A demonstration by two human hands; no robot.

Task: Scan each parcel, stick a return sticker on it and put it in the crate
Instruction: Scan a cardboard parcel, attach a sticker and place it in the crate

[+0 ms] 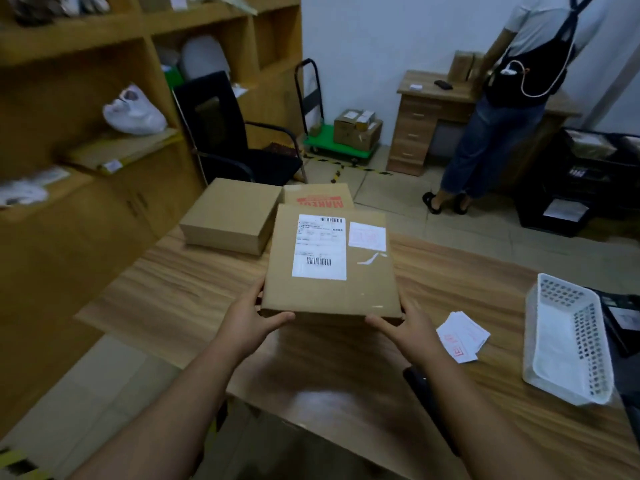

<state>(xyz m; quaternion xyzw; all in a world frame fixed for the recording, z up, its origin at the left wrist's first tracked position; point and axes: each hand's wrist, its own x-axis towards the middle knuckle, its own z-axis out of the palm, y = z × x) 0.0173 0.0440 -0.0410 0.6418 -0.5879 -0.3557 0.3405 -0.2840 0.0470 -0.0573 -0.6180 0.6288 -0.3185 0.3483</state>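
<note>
Head view: flat brown parcel [330, 258] held level above the wooden desk [194, 282], gripped at its near corners by both hands. Left hand [251, 322] curled round the near left corner, thumb along the near edge, fingers hidden under the parcel; right hand [407, 329] curled round the near right corner, thumb likewise on the near edge. White shipping label [320, 247] with barcodes on the parcel's top face, pale red-printed return sticker [367, 236] just right of the label. Beyond the parcel, two more cardboard boxes on the desk: a plain one [230, 216] to the far left, a red-lettered one [318, 195] directly behind. Right of the parcel, loose stack of return stickers [462, 336] lying on the desk; farther right, white perforated plastic basket [568, 341]. Well beyond the parcel, a second person [512, 98] standing at another desk.
</note>
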